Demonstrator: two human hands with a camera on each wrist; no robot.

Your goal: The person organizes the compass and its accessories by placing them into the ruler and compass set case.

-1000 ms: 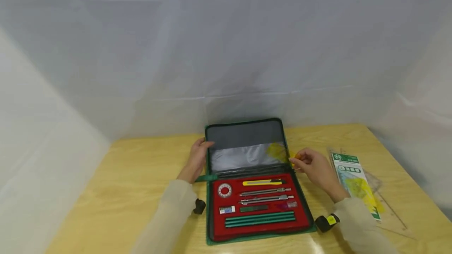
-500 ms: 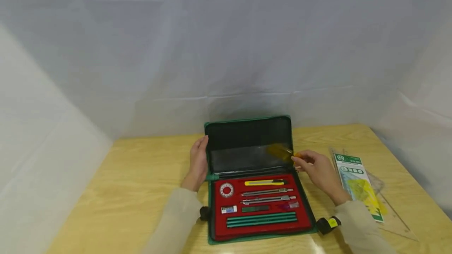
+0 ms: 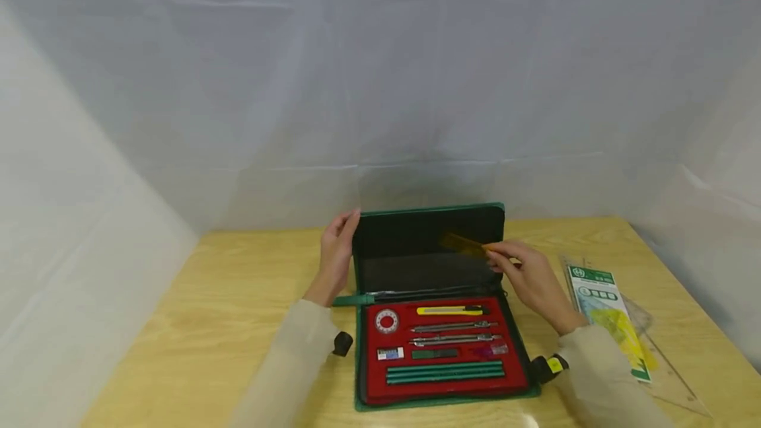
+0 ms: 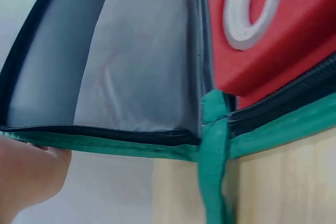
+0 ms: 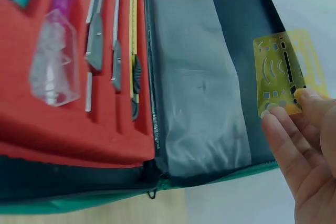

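Closest to the tabletop's point(image 3: 238, 322) near edge lies a green zip case point(image 5: 47, 208), opened, its red tray point(image 5: 100, 129) carrying green pencils point(image 3: 444, 373), then an eraser point(image 3: 390, 353), two compass-like metal instruments point(image 3: 454, 339), a white ring point(image 4: 241, 34) and a yellow utility knife point(image 3: 450, 310). Toward the tabletop's right edge, a green-and-white packet point(image 3: 588, 276) overlaps clear drawing templates point(image 3: 684, 382). Farther back, the case's lid point(image 3: 410, 233) is raised and leans back near the tabletop's far edge. The left hand point(image 3: 335, 259) supports its left edge; its fingers pass partly behind, so whether they curl round it cannot be told. The right hand point(image 3: 529, 279) pinches a yellow stencil template point(image 5: 273, 66) between thumb and fingers, in front of the lid's right half, by the dark lining beyond the clear pocket's point(image 5: 199, 87) mouth. Good handling would seem to call for a steady lid, a light pinch at one end and the thin sheet kept flat and level, lest its corner snag or crease the film. Behind everything hangs a pale sheet point(image 3: 380, 84).
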